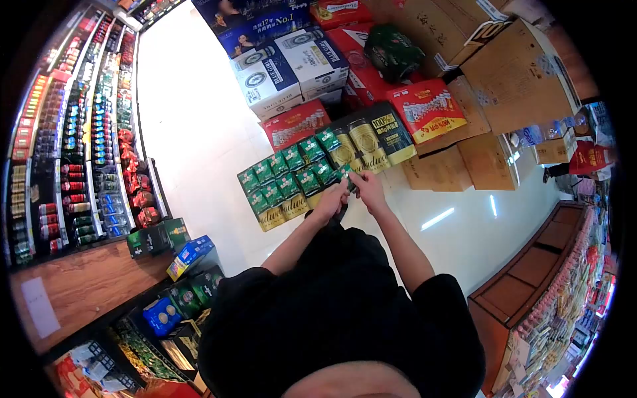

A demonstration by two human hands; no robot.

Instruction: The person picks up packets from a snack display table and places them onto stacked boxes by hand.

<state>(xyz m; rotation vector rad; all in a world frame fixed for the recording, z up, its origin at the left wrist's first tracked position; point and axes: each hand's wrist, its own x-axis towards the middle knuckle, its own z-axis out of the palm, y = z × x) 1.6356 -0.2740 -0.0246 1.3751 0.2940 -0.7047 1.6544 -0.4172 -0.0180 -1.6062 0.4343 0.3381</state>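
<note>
My left hand (330, 201) and my right hand (369, 188) are close together over the near edge of a row of gold and black beer cartons (292, 207). Between their closed fingertips is a small green packet (345, 172), partly covered by the fingers. Similar green packets (267, 170) lie flat in two rows on the carton tops, to the left of my hands. One more green packet (327, 138) lies at the far right end of the upper row. Bare carton tops with gold can pictures (366, 140) show to the right.
White and blue beer cases (290, 69) and red cartons (426, 109) are stacked behind. Brown cardboard boxes (517, 76) rise at the right. Bottle shelves (79, 132) line the left, above a wooden ledge (93, 285). A person in red (589, 158) is at far right.
</note>
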